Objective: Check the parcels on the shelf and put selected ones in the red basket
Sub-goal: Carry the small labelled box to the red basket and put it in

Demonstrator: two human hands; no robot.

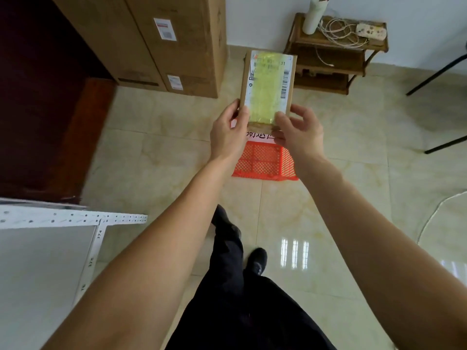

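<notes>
parcel [267, 87]: flat brown cardboard, white label with barcode, yellowish tape strip down the front; held up in the air with the label side to the camera, above the floor and over the basket's far end.
left hand [228, 133]: grips the parcel's lower left corner, thumb on the front, fingers curled round the edge.
right hand [299, 131]: grips the parcel's lower right corner, thumb on the front, fingers curled behind.
hands: apart, one on each side of the parcel, both clamped on it.
basket [264, 161]: red plastic mesh, on the floor below the hands; a white sheet with black characters sits at its far end, partly hidden by the hands. Contents cannot be told.
shelf [50, 245]: white metal frame with holes, pale board, lower left corner of view.
boxes [161, 41]: tall brown cartons with white labels, standing on the floor by the wall, left of the parcel.
stand [331, 54]: small dark wooden rack by the wall, right of the parcel; power strip [371, 31] and coiled white cable on its top.
floor [156, 157]: glossy beige tiles.
person: dark trousers and shoes at bottom centre.
</notes>
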